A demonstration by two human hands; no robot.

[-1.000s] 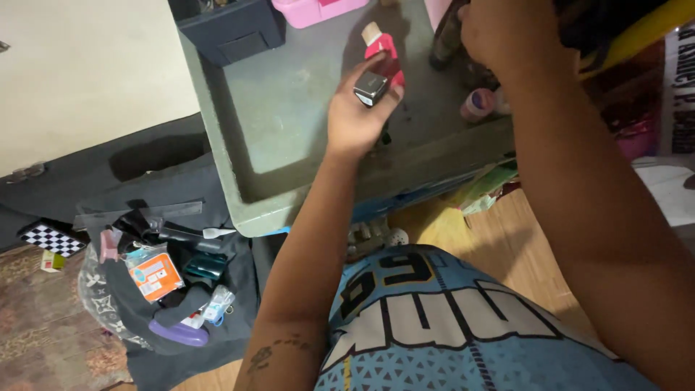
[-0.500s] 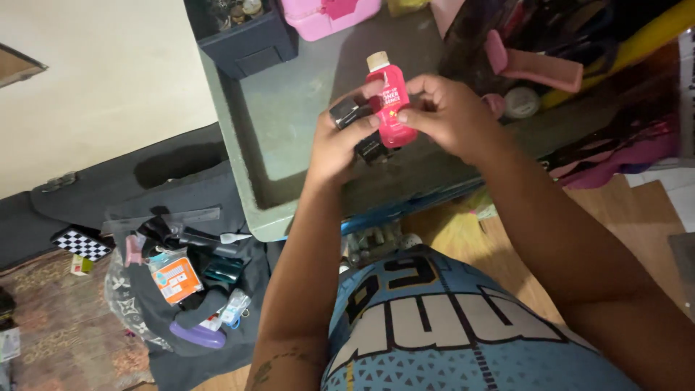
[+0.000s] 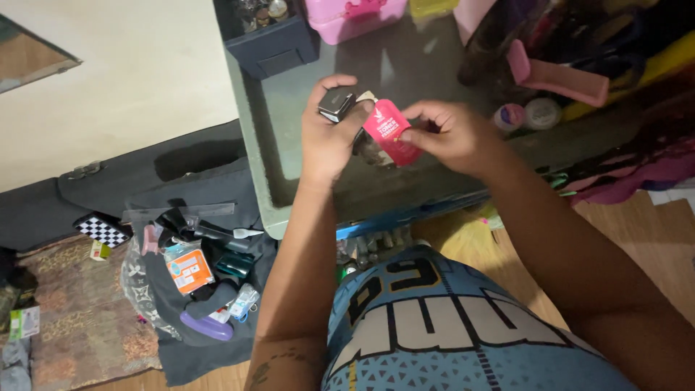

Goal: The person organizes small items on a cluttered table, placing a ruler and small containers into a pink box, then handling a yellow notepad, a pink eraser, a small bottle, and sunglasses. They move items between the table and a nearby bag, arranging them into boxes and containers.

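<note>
Both hands meet over a grey-green tabletop (image 3: 405, 61). My left hand (image 3: 326, 137) grips a small dark square bottle (image 3: 336, 104) between thumb and fingers, with another dark item partly hidden behind them. My right hand (image 3: 449, 134) pinches a small pink bottle (image 3: 391, 132) with a tan cap, tilted to the left so that its cap end rests against my left fingers. The two bottles touch.
A dark blue box (image 3: 271, 36) and a pink case (image 3: 355, 14) stand at the table's far edge. A pink hair clip (image 3: 557, 76) and small round jars (image 3: 525, 114) lie right. On the floor at left a black cloth (image 3: 195, 347) holds several small items.
The pink bottle has tipped from upright to leaning left. My left hand has lifted the dark square bottle higher. The view has shifted a little to the right.
</note>
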